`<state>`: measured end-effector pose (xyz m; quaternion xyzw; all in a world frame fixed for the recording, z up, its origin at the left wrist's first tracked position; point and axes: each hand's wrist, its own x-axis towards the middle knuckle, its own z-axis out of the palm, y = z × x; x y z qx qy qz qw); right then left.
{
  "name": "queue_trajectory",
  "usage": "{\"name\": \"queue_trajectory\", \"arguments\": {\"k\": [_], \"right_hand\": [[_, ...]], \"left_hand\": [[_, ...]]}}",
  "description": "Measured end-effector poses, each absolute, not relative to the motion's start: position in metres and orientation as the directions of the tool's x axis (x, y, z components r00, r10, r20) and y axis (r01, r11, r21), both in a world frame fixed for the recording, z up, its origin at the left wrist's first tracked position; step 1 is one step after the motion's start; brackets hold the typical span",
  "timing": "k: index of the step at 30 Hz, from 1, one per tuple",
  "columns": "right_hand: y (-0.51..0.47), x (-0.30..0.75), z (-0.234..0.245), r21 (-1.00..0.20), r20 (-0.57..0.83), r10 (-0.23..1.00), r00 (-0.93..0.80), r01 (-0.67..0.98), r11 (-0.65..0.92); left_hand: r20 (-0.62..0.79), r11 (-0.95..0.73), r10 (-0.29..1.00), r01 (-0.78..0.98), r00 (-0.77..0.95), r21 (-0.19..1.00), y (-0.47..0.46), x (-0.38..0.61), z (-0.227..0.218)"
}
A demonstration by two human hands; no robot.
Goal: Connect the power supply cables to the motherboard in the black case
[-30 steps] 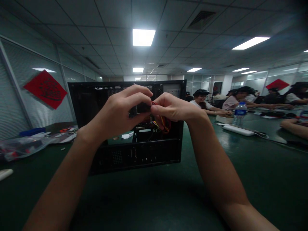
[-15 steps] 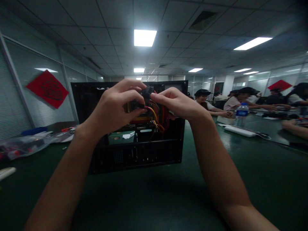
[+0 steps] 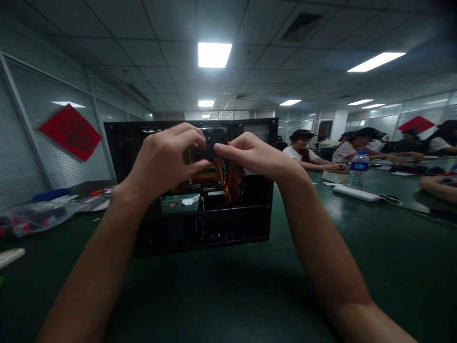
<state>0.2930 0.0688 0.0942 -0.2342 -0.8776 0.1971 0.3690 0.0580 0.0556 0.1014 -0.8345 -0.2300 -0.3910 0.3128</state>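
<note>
A black computer case (image 3: 221, 224) stands on the table in front of me, its open side facing me. Inside it hangs a bundle of yellow, orange and red cables (image 3: 228, 183). My right hand (image 3: 255, 155) is closed on the top of this bundle, its thumb pressed on a dark part (image 3: 214, 137) at the upper middle of the case. On the left of that part, my left hand (image 3: 164, 155) curls its fingers and thumb inward; the back of the hand hides what they grip. The dark part's kind is unclear in the shadow.
On the left lie a clear plastic bag (image 3: 39, 216) and a white object (image 3: 11, 257) at the table edge. To the right are a water bottle (image 3: 359, 167), a white power strip (image 3: 357, 194) and a small box (image 3: 334, 176). Several people sit at the tables beyond.
My right hand has shifted slightly left, its thumb now further over the dark part. The cables below it have swung left and bunched together. My left hand has drawn slightly left.
</note>
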Motion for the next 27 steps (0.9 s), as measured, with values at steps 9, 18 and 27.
{"name": "queue_trajectory", "arguments": {"k": [9, 18, 27], "right_hand": [[0.073, 0.289, 0.092, -0.522, 0.54, 0.6, -0.59, 0.324, 0.789], [0.084, 0.283, 0.087, -0.53, 0.526, 0.616, -0.587, 0.34, 0.777], [0.086, 0.283, 0.085, -0.54, 0.521, 0.603, -0.604, 0.313, 0.781]], "left_hand": [[0.73, -0.735, 0.197, 0.591, 0.655, -0.332, 0.068, 0.058, 0.095], [0.719, -0.787, 0.25, 0.568, 0.648, -0.238, 0.073, 0.057, 0.098], [0.732, -0.777, 0.226, 0.573, 0.642, -0.263, 0.074, 0.054, 0.098]]}}
